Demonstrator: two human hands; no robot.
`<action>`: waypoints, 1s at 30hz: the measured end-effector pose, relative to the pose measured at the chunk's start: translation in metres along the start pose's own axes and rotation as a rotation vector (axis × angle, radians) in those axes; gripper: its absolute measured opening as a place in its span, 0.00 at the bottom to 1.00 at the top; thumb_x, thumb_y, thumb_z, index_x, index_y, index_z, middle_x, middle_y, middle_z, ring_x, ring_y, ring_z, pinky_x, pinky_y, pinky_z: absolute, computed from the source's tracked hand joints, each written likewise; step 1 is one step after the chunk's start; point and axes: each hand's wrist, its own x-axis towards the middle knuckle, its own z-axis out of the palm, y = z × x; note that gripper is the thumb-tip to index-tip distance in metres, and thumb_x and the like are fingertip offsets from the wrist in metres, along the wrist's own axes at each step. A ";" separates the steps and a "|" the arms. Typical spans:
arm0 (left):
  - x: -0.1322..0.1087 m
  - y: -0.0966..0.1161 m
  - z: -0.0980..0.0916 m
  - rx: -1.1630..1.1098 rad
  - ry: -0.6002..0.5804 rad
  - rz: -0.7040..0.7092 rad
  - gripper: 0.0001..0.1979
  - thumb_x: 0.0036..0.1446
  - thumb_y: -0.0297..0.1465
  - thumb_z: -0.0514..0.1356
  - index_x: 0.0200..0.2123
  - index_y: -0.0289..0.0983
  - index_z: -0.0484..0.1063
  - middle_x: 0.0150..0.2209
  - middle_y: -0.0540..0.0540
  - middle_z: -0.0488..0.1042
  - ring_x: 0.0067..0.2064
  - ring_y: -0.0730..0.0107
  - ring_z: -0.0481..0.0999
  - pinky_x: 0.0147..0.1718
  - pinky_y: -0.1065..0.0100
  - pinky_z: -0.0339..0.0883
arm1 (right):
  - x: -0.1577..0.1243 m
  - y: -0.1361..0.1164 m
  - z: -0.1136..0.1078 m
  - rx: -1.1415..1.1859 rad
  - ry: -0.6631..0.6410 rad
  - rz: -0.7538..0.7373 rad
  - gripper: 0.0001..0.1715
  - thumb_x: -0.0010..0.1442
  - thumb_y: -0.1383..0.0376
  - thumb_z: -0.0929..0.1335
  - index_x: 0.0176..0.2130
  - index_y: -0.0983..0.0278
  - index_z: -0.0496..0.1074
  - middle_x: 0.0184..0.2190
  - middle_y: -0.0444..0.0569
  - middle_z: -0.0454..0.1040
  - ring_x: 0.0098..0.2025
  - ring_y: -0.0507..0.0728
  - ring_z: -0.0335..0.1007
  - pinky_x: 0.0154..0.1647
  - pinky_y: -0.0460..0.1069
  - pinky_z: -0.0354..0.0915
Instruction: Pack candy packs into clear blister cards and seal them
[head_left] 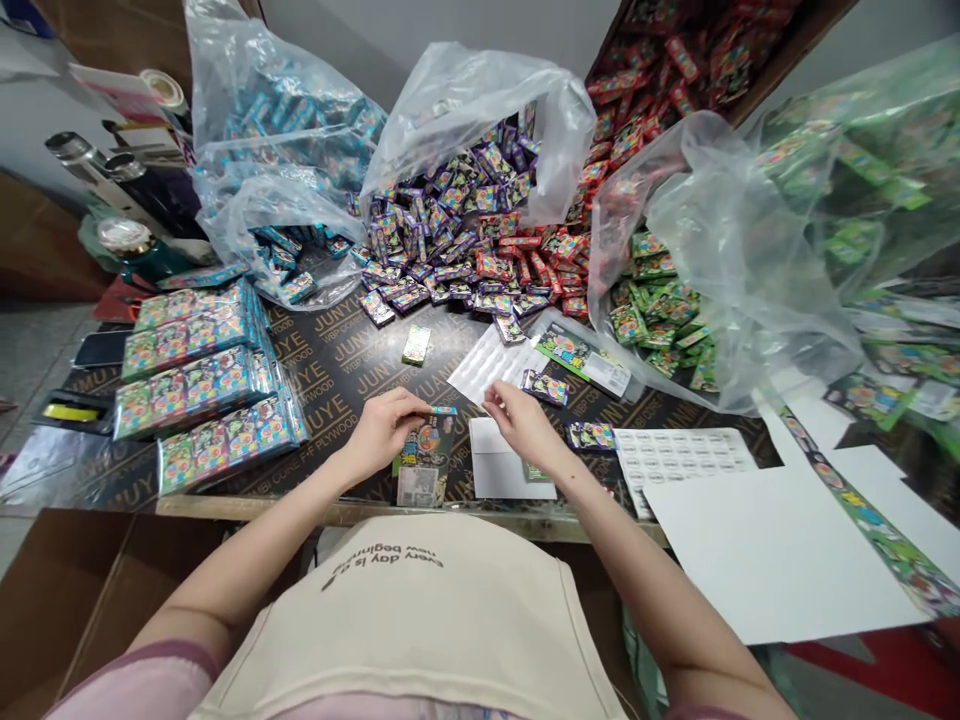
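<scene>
My left hand (386, 428) pinches the end of a small blue candy box (443, 410) above a dark printed packet (424, 470). To its right, my right hand (521, 425) is closed, thumb and fingertips together; anything between them is too small to make out. Beneath that hand lies a white card (491, 478), with a bit of green packaging showing by the wrist. Just beyond the fingertips is a white sticker sheet (480, 368). A small green-and-white box (416, 345) lies on the dark plywood table (337, 345), and two purple boxes rest right of my right hand.
Stacks of wrapped multicoloured packs (202, 390) stand at left. Across the back, plastic bags hold blue, purple (450, 200) and green boxes (660, 310), with red ones (555, 255) spilling between. A second sticker sheet (686, 455) and large white sheets (780, 550) lie right.
</scene>
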 end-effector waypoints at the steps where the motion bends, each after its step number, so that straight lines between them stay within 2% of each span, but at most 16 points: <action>1: -0.001 0.001 0.000 -0.016 0.025 -0.028 0.08 0.53 0.20 0.60 0.35 0.36 0.76 0.33 0.46 0.77 0.35 0.69 0.76 0.36 0.67 0.70 | 0.006 -0.011 -0.007 0.147 -0.013 -0.051 0.05 0.62 0.66 0.61 0.34 0.63 0.64 0.36 0.50 0.71 0.38 0.55 0.67 0.37 0.47 0.60; 3: -0.002 0.002 0.000 -0.041 0.074 -0.072 0.05 0.51 0.22 0.62 0.32 0.35 0.75 0.34 0.45 0.77 0.36 0.67 0.77 0.39 0.65 0.70 | 0.020 -0.033 -0.016 0.403 -0.139 -0.125 0.09 0.60 0.60 0.64 0.32 0.62 0.65 0.37 0.49 0.71 0.41 0.55 0.67 0.39 0.47 0.61; 5: -0.004 0.005 0.000 -0.045 0.114 -0.085 0.03 0.52 0.23 0.62 0.31 0.35 0.74 0.35 0.44 0.77 0.38 0.66 0.77 0.41 0.63 0.70 | 0.033 -0.049 -0.017 0.571 -0.306 -0.140 0.13 0.56 0.56 0.67 0.29 0.63 0.66 0.34 0.47 0.71 0.39 0.54 0.66 0.38 0.47 0.62; 8: -0.005 0.009 -0.001 -0.033 0.144 -0.081 0.04 0.51 0.22 0.60 0.30 0.36 0.74 0.34 0.45 0.75 0.38 0.67 0.76 0.39 0.64 0.69 | 0.047 -0.061 -0.010 0.712 -0.472 -0.089 0.17 0.52 0.53 0.70 0.27 0.64 0.66 0.27 0.43 0.68 0.31 0.50 0.63 0.33 0.46 0.59; 10: -0.005 0.010 -0.001 -0.043 0.153 -0.078 0.06 0.48 0.21 0.59 0.30 0.36 0.73 0.33 0.46 0.74 0.36 0.67 0.75 0.38 0.65 0.69 | 0.052 -0.062 -0.005 0.744 -0.507 -0.048 0.18 0.50 0.53 0.71 0.26 0.64 0.66 0.24 0.41 0.66 0.27 0.48 0.60 0.29 0.45 0.56; 12: -0.005 0.010 0.000 -0.058 0.161 -0.081 0.07 0.46 0.21 0.60 0.30 0.36 0.72 0.32 0.46 0.74 0.36 0.67 0.75 0.38 0.65 0.69 | 0.054 -0.062 -0.003 0.736 -0.509 -0.020 0.18 0.49 0.54 0.72 0.26 0.65 0.66 0.22 0.39 0.64 0.25 0.47 0.57 0.27 0.44 0.54; 16: -0.005 0.008 0.006 -0.068 0.198 -0.118 0.03 0.48 0.27 0.63 0.28 0.36 0.72 0.31 0.46 0.74 0.34 0.67 0.74 0.36 0.65 0.68 | 0.056 -0.060 -0.001 0.738 -0.530 0.008 0.18 0.47 0.55 0.72 0.24 0.65 0.66 0.20 0.38 0.64 0.23 0.46 0.56 0.25 0.44 0.52; 18: -0.005 0.006 0.010 -0.060 0.240 -0.134 0.06 0.49 0.30 0.65 0.27 0.36 0.71 0.30 0.47 0.73 0.33 0.68 0.74 0.34 0.66 0.67 | 0.056 -0.059 0.002 0.758 -0.519 0.026 0.18 0.46 0.55 0.73 0.24 0.65 0.65 0.20 0.38 0.65 0.23 0.46 0.57 0.25 0.43 0.52; 22: -0.007 0.001 0.018 -0.053 0.300 -0.208 0.07 0.48 0.27 0.66 0.26 0.36 0.69 0.29 0.48 0.72 0.33 0.68 0.72 0.35 0.66 0.66 | 0.053 -0.057 0.012 0.815 -0.405 0.094 0.19 0.42 0.57 0.74 0.25 0.64 0.63 0.18 0.37 0.66 0.21 0.46 0.60 0.23 0.43 0.54; 24: -0.010 -0.001 0.025 -0.135 0.327 -0.306 0.10 0.45 0.27 0.67 0.31 0.36 0.70 0.31 0.48 0.73 0.36 0.68 0.73 0.36 0.66 0.67 | 0.048 -0.057 0.017 0.897 -0.335 0.152 0.21 0.40 0.59 0.75 0.29 0.62 0.62 0.18 0.36 0.68 0.20 0.47 0.61 0.22 0.43 0.55; 27: -0.022 -0.002 0.034 -0.414 0.253 -0.475 0.16 0.43 0.28 0.69 0.38 0.35 0.71 0.34 0.47 0.75 0.35 0.68 0.75 0.34 0.68 0.69 | 0.038 -0.057 0.022 1.008 -0.256 0.271 0.24 0.43 0.60 0.73 0.37 0.60 0.61 0.20 0.37 0.72 0.20 0.50 0.65 0.21 0.44 0.58; 29: -0.033 0.002 0.028 -0.518 0.144 -0.512 0.12 0.47 0.30 0.67 0.35 0.33 0.72 0.31 0.47 0.76 0.32 0.67 0.76 0.33 0.68 0.70 | 0.033 -0.052 0.023 1.043 -0.224 0.330 0.24 0.47 0.58 0.71 0.43 0.59 0.61 0.23 0.40 0.75 0.22 0.52 0.70 0.23 0.46 0.62; 30: -0.040 0.007 0.020 -0.499 0.123 -0.495 0.10 0.49 0.31 0.65 0.35 0.33 0.73 0.30 0.46 0.77 0.32 0.67 0.76 0.33 0.68 0.71 | 0.032 -0.047 0.023 1.060 -0.191 0.339 0.25 0.49 0.57 0.70 0.46 0.58 0.61 0.26 0.42 0.76 0.25 0.54 0.72 0.25 0.47 0.65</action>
